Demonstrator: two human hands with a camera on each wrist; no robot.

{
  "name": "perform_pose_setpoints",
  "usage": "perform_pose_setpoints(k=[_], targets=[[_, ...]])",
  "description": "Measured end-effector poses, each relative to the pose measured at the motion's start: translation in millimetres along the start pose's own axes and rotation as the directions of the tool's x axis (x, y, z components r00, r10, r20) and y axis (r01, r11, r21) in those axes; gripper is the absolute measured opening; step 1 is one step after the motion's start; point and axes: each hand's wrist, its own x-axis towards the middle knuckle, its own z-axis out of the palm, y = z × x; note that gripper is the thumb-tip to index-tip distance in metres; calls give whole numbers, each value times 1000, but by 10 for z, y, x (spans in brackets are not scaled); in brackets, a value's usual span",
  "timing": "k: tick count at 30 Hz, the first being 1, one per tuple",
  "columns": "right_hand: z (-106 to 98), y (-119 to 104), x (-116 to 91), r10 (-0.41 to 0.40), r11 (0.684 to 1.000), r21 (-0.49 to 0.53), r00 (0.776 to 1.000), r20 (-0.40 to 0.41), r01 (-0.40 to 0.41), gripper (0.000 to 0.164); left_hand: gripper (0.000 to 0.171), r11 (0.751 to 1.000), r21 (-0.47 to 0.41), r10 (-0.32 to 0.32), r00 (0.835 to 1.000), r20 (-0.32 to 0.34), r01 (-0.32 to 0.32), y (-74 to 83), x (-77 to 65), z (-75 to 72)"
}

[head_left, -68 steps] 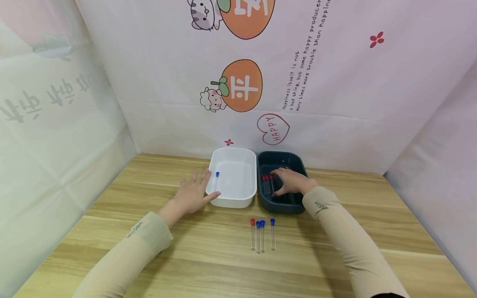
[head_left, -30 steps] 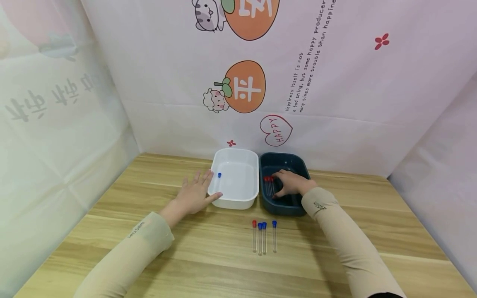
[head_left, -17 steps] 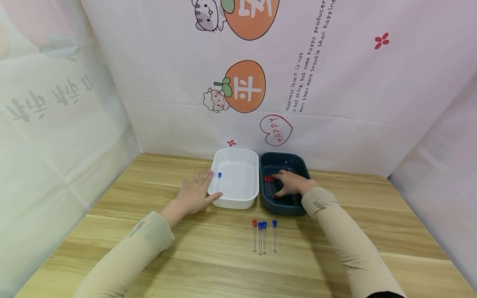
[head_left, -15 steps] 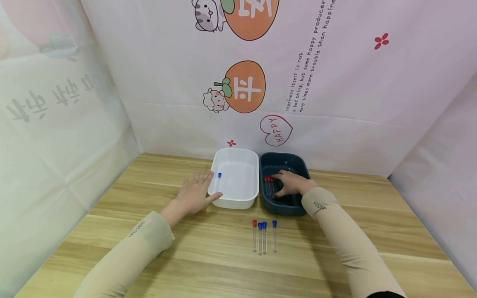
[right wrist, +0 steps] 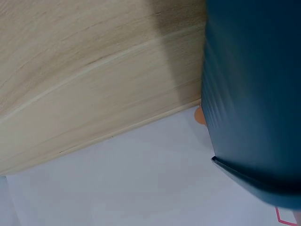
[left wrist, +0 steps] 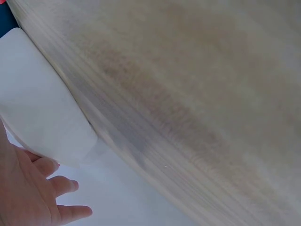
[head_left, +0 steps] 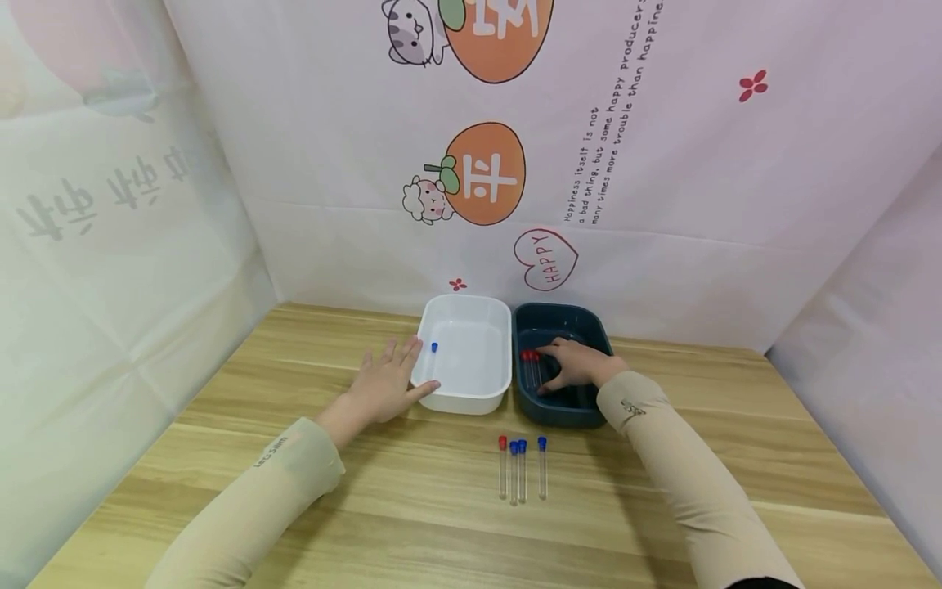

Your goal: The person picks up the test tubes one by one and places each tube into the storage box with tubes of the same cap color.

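In the head view, my right hand (head_left: 577, 364) reaches into the dark blue bin (head_left: 562, 415), thumb and fingertips at the two ends of a red-capped test tube (head_left: 536, 372). Close beside that tube lies another red cap (head_left: 526, 356) on a clear tube. My left hand (head_left: 383, 383), fingers spread, rests against the left side of the white bin (head_left: 464, 403). Inside the white bin is a blue-capped test tube (head_left: 434, 348). The left wrist view shows the left hand (left wrist: 33, 193) by the white bin wall (left wrist: 42, 94). In the right wrist view the blue bin wall (right wrist: 254, 103) hides the right hand.
On the wooden table (head_left: 412, 507) before the bins lie a red-capped tube (head_left: 503, 470) and three blue-capped ones, two of them side by side (head_left: 518, 474) and one apart (head_left: 542, 470). A printed cloth (head_left: 648, 270) hangs right behind the bins.
The red-capped tube at my right hand has shifted left against its neighbour since the earliest frame. In the last second both hands have stayed almost still; the head view shifted slightly.
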Motion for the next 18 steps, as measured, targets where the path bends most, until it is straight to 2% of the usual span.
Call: perform_pose_setpoints(k=[10,18], targets=[[-18,22,-73,-17,1000,-16,1000,-15,17,90,92,1000,-18,2,1000,0,-2,7,-16,13],[-132,48,-238,-50,999,7,998,-39,51,87,92,1000,-14,0,1000,-1,-1,-3,-11,8]])
